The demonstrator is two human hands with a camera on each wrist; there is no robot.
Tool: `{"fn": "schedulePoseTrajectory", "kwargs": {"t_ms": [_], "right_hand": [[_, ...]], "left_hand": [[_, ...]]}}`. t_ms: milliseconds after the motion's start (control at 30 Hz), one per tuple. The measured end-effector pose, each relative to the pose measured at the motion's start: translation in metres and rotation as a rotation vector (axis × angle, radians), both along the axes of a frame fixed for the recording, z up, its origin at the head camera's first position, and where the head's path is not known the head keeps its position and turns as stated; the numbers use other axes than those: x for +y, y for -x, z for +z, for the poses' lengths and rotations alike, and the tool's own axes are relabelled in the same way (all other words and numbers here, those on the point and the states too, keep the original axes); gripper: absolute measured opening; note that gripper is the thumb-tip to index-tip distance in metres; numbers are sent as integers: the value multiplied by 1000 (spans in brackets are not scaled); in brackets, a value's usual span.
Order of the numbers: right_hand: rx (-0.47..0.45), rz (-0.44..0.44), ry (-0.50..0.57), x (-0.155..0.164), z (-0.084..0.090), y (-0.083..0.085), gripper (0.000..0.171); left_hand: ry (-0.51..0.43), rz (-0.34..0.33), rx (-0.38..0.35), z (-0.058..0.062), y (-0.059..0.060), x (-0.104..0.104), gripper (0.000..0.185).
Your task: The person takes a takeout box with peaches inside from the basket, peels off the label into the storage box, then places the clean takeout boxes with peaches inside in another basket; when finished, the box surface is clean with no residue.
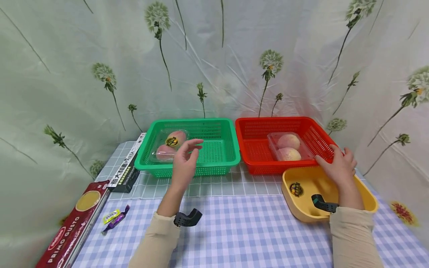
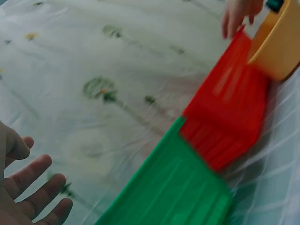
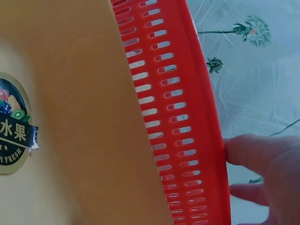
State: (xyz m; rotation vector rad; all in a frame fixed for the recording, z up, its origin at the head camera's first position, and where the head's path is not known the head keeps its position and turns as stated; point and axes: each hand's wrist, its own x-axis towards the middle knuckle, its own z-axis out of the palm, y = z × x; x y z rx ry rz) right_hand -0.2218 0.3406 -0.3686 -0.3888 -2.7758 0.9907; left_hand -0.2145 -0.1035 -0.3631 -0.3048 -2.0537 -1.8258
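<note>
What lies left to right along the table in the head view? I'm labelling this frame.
Red pasta box → purple-wrapped candy → green plastic basket → red plastic basket → yellow plastic tray.

Table [image 1: 234, 223] in blue-white checked cloth filling lower frame. Green basket [image 1: 218, 163] sitting at centre, red basket [image 1: 254, 149] just beside it at right. Yellow tray [image 1: 301, 208] lying lower right. Red pasta box [image 1: 70, 230], black box [image 1: 125, 173], purple candy [image 1: 115, 219] lying lower left.
</note>
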Motion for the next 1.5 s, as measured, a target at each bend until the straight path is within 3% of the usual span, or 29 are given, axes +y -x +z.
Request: {"fn": "schedulePoseTrajectory", "kwargs": {"t_ms": [133, 333, 567, 733, 1000, 1133, 1267, 1500], "right_hand": [[50, 11, 3, -14, 5, -4, 69], [169, 34, 29, -37, 20, -10, 60], [389, 110, 240, -82, 42, -14, 45], [434, 281, 335, -124, 44, -7, 38], [350, 585, 398, -193, 31, 13, 38], [236, 660, 452, -224, 26, 25, 38], [113, 687, 480, -250, 23, 36, 37], [-15, 733, 554, -289, 19, 50, 39]], "left_hand": [[30, 95, -34, -1, 1, -29, 27], [53, 300, -61, -2, 6, -58, 29], [145, 470, -43, 0, 14, -77, 30], [210, 540, -60, -2, 18, -87, 31], [230, 676, -69, -8, 20, -105, 29], [229, 694, -109, -15, 22, -114, 32], [191, 667, -151, -25, 23, -122, 35], [-42, 511, -299, -39, 24, -133, 43]]}}
